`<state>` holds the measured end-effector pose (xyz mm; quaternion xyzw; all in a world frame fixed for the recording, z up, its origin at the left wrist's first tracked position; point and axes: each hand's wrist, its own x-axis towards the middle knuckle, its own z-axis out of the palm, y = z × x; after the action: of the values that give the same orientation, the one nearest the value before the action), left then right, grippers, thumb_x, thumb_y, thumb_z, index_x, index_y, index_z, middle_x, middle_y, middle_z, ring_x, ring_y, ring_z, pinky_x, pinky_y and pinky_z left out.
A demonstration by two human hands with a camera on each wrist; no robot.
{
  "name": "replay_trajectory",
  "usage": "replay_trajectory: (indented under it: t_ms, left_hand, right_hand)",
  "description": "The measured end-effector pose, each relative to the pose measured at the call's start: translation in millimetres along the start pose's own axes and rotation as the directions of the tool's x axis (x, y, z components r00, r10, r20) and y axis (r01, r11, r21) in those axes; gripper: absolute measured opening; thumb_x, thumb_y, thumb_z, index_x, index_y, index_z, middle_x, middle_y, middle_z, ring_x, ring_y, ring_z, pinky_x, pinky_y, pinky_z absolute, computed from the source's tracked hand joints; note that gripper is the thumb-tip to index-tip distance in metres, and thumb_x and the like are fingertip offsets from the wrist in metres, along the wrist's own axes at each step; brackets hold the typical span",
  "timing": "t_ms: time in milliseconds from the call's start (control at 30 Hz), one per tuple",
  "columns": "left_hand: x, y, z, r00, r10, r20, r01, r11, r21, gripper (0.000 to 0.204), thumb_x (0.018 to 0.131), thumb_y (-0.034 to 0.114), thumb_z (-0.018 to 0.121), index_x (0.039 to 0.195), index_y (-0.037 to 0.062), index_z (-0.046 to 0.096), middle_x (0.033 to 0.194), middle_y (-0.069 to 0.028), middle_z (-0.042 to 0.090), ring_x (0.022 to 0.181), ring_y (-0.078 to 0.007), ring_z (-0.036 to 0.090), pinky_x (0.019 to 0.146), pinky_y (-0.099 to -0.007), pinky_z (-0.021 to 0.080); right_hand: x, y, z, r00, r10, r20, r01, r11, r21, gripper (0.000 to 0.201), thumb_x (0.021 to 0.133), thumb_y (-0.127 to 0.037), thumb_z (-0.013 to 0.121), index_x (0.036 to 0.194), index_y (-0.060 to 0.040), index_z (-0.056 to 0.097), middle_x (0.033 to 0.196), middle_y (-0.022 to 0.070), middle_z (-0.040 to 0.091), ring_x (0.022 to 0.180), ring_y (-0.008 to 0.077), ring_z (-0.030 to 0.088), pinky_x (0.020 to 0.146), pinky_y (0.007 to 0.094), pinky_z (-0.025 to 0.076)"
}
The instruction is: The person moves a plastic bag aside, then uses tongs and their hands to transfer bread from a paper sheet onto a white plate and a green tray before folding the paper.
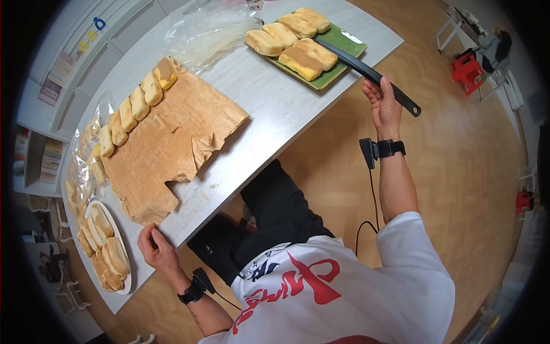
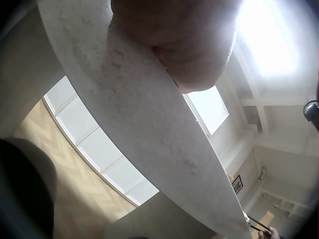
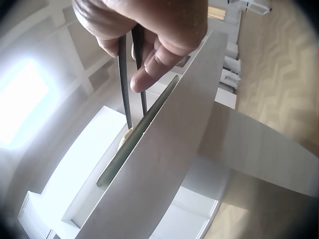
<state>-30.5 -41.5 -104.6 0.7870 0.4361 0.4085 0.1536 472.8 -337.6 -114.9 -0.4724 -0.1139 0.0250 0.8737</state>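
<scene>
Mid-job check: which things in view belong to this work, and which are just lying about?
Belong to the job:
Right hand, gripping the black tongs
Green plate, with its breads
Row of breads by the brown paper, probably
White oval plate with more breads, probably

Seemingly just lying about:
Clear plastic bag
Red stool

Upper ends of black tongs [image 3: 124, 84] hidden in right wrist view, brown paper [image 1: 172, 135] print partly illegible
</scene>
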Motion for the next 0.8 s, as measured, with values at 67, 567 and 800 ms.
replay_trajectory:
  t_ms: [67, 567, 800]
  left_hand:
    - [0, 0, -1, 1.0, -0.002, 0.004, 0.002, 1.0, 0.008, 0.013, 0.096, 0.007, 0.056, 0.101, -0.0013, 0.065, 0.098, -0.0089, 0.064, 0.092, -0.018, 0.059, 0.085, -0.0293, 0.047]
    - [0, -3, 0, 1.0, 0.009, 0.003, -0.009, 1.0, -0.001, 0.011, 0.093, 0.002, 0.057, 0.1, -0.0012, 0.065, 0.1, -0.0102, 0.063, 0.093, -0.0203, 0.059, 0.084, -0.03, 0.048]
    - [0, -6, -1, 1.0, 0.02, 0.02, -0.019, 0.999, -0.043, 0.013, 0.096, 0.007, 0.058, 0.102, -0.0014, 0.067, 0.099, -0.0079, 0.064, 0.091, -0.0155, 0.06, 0.086, -0.0279, 0.047]
  right_hand:
    - [-3, 2, 1, 1.0, -0.003, -0.015, 0.003, 1.0, 0.001, 0.024, 0.097, -0.016, 0.058, 0.112, 0.0031, 0.056, 0.097, 0.0158, 0.068, 0.086, 0.023, 0.071, 0.076, 0.0309, 0.06]
    - [-64, 27, 43, 0.947, -0.195, -0.256, 0.22, 0.973, 0.071, 0.034, 0.099, -0.017, 0.056, 0.126, -0.0018, 0.044, 0.111, 0.0154, 0.061, 0.1, 0.0223, 0.065, 0.087, 0.0333, 0.056]
    - [-118, 56, 96, 0.88, -0.402, -0.253, 0.285, 0.873, -0.395, 0.034, 0.098, -0.023, 0.06, 0.123, -0.0011, 0.05, 0.112, 0.013, 0.06, 0.096, 0.02, 0.065, 0.087, 0.0305, 0.052]
